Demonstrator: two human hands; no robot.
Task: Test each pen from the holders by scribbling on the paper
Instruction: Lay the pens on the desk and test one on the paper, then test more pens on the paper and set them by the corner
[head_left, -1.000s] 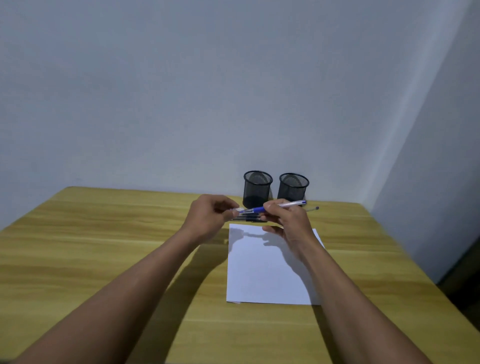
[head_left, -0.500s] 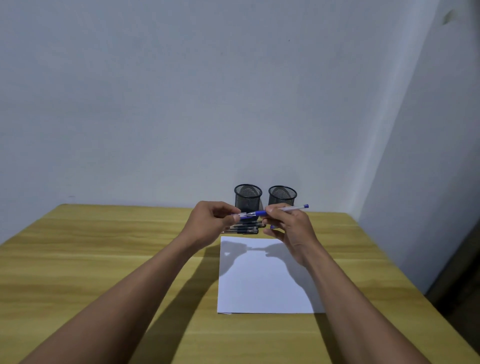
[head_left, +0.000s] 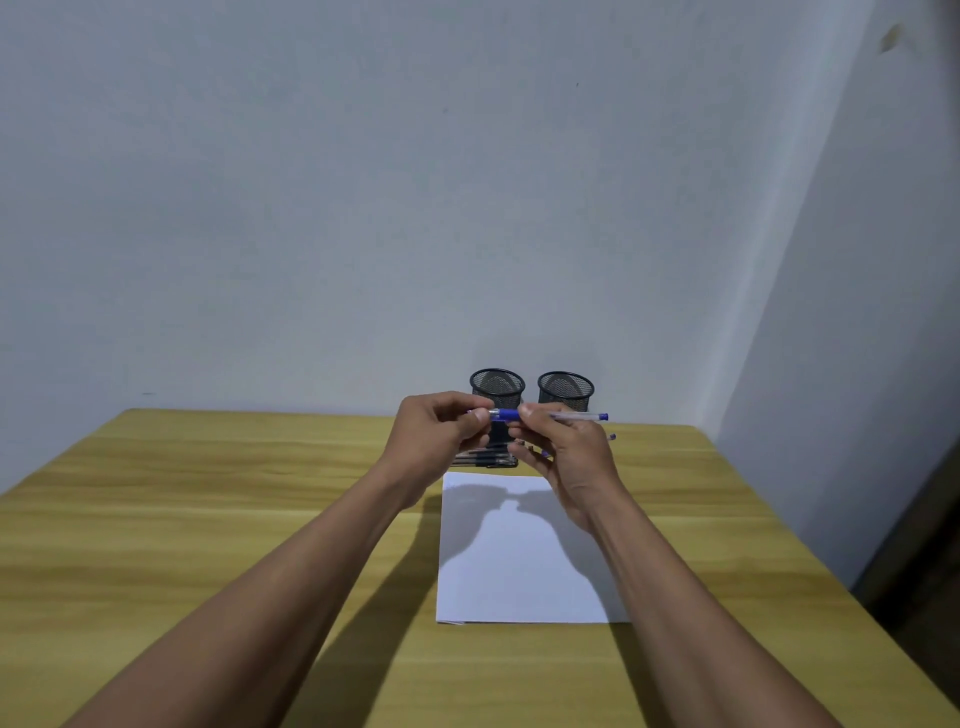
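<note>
The task looks barely begun: the paper (head_left: 524, 561), a smooth white sheet lying flat in the lower centre of the frame, shows no scribble on it that I can make out, only the shadow of the hands across its upper part. Just above its top edge, a row of dark pens (head_left: 485, 460) lies on the wooden table (head_left: 208, 493), apparently taken out of the holders and waiting to be tried. The two holders (head_left: 497, 388) stand side by side at the centre of the frame against the wall; they are round cups of black wire mesh, and both look empty from here. Held level in front of them is a blue pen (head_left: 550, 415), slim, with a clear plastic barrel, a blue section near the middle and a blue end piece pointing right. The left hand (head_left: 441, 441) has its fingers closed on the pen's left end, and the right hand (head_left: 566, 457) pinches the barrel between thumb and forefinger, the other fingers loosely curled beneath; another blue-tipped pen may be tucked under them, though I cannot tell for certain. Judging by the grip, the cap is being pulled off. The table is yellowish, with a smooth laminate grain.
</note>
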